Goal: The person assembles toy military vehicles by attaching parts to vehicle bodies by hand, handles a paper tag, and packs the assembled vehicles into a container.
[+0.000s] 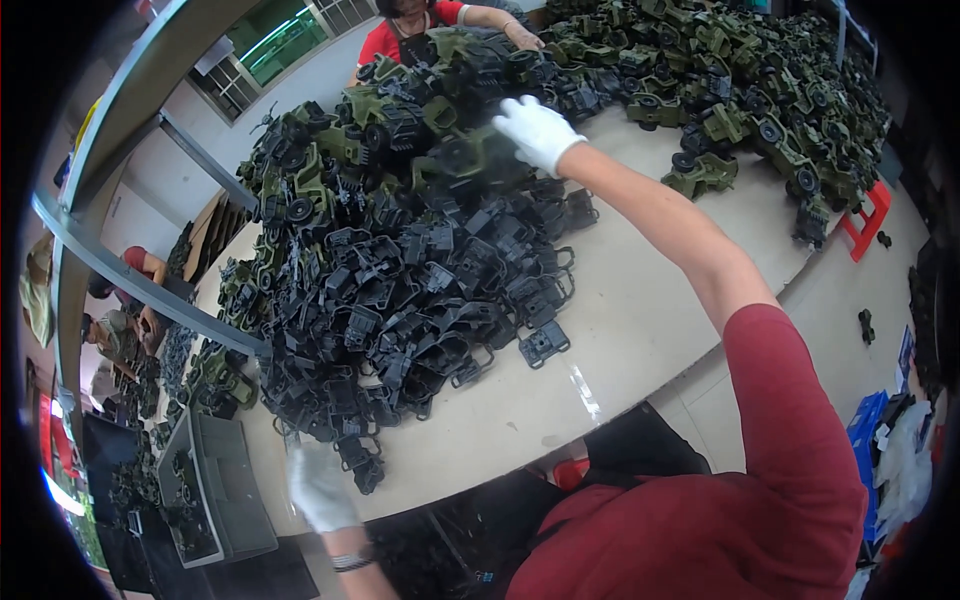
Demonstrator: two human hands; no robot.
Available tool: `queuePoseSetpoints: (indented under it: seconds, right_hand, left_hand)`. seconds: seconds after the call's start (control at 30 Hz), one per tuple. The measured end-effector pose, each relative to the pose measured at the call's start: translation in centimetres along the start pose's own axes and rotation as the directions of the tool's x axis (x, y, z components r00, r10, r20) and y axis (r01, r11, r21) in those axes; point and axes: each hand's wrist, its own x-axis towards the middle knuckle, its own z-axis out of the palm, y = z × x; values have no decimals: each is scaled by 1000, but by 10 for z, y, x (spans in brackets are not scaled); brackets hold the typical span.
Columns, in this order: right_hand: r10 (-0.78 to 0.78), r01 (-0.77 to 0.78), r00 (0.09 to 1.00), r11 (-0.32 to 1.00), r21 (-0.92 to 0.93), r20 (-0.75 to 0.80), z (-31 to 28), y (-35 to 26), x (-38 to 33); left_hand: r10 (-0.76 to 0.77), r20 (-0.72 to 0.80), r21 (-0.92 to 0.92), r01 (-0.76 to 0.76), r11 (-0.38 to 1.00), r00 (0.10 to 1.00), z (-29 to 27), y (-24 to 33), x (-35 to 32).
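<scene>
Head view: right hand (537, 132), white-gloved, arm stretched far across the table (640, 330), rests on top of the pile where black parts (420, 290) meet green toy cars (400, 115). Fingers curl down onto a dark part at the pile's crest; whether the grip has closed on it cannot be told.

Left hand (320, 488), also white-gloved, blurred, at the near table edge just beside the lowest black parts. Grip state cannot be told; nothing seen in it.

Black parts: moulded plastic frames, flat, with open rectangular cut-outs and small lugs, heaped loosely over the table's left half. One frame (545, 343) lies apart at the heap's right rim.

Green cars: olive bodies, black wheels, piled along the far side and right end of the table.

Grey bin (225, 490) left of the table, below its edge. Another person's hand (525, 38) at the far side on the cars.
</scene>
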Motion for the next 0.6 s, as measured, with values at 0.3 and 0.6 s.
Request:
queuePoseSetpoints:
  seconds: [0.3,0.6]
  right_hand:
    - [520,-633,774,610,477,361,-47,47,-151]
    - [-139,-662,740,-321,677,658,-113,-79,-255]
  left_hand:
    - [-130,565,301,-57,952,815,113,-74,-120]
    - [-278,894,80,486,870,351,190,-146,-153]
